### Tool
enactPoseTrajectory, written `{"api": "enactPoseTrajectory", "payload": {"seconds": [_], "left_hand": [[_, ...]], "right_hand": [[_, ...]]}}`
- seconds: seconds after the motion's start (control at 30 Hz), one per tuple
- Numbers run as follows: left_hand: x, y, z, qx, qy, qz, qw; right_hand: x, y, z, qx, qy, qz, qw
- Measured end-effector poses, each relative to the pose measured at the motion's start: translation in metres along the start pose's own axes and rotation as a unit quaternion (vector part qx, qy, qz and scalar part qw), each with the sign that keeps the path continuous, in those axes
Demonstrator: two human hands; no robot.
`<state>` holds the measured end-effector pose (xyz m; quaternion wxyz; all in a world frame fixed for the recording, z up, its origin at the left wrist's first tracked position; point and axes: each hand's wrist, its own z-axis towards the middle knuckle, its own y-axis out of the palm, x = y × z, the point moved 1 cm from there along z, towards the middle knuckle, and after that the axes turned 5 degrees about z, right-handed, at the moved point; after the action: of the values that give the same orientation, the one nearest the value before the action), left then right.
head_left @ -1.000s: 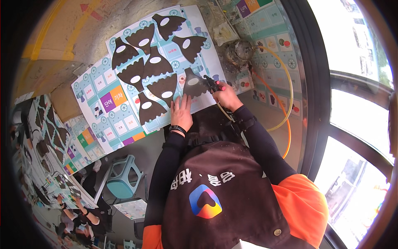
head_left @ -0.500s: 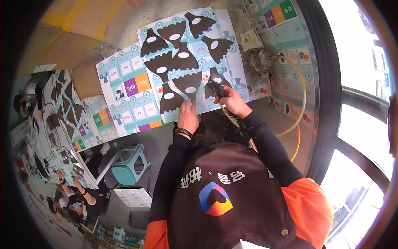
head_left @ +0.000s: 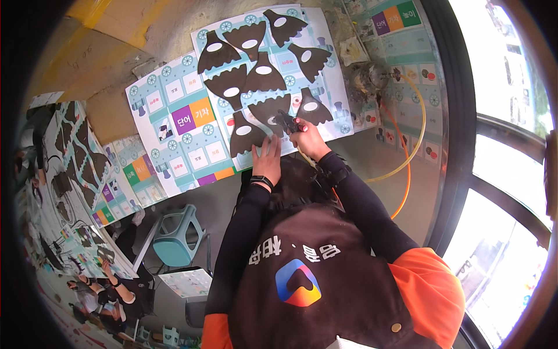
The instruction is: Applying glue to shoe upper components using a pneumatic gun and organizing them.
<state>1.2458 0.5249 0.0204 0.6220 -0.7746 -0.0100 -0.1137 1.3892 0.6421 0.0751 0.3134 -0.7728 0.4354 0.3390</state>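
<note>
My right hand [head_left: 311,141] is closed around a dark spray gun [head_left: 283,120] with a hose trailing from its handle. Its nozzle is over a brown fan-shaped piece [head_left: 264,108] with a pale oval, partly hidden by the gun. Beside it, my left hand [head_left: 267,161] lies with fingers stretched out, the tips at the narrow end of that piece near the sheet's front edge. Several more such pieces, like the scalloped one [head_left: 246,142] left of my fingers, are spread over a printed light-blue sheet [head_left: 344,119].
A second printed sheet [head_left: 168,154] lies to the left. On the right, a yellowish hose [head_left: 419,148] and an orange hose [head_left: 401,192] loop past a crusted fitting [head_left: 372,78]. A blue-green stool [head_left: 177,238] stands lower left. Other people work at a table [head_left: 110,247] far left.
The spray gun in my right hand has moved left, from the rightmost front piece to the one beside it. My left hand stays near the front edge, its fingers now more spread.
</note>
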Motion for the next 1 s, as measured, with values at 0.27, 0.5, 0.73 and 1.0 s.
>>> {"api": "enactPoseTrajectory", "payload": {"seconds": [0.27, 0.5, 0.73, 1.0], "left_hand": [[-0.006, 0.002, -0.002, -0.018, 0.006, 0.006, 1.000], [0.003, 0.002, -0.001, -0.019, 0.011, 0.005, 1.000], [0.008, 0.000, -0.002, -0.056, 0.001, -0.006, 0.998], [0.013, -0.004, 0.001, -0.048, 0.005, -0.022, 0.999]], "right_hand": [[-0.022, -0.001, -0.016, -0.036, -0.015, -0.068, 0.997], [-0.017, -0.012, -0.022, -0.041, 0.022, -0.038, 0.998], [-0.003, -0.013, -0.011, -0.003, -0.019, -0.018, 1.000], [0.008, -0.022, -0.019, -0.003, 0.012, 0.019, 1.000]]}}
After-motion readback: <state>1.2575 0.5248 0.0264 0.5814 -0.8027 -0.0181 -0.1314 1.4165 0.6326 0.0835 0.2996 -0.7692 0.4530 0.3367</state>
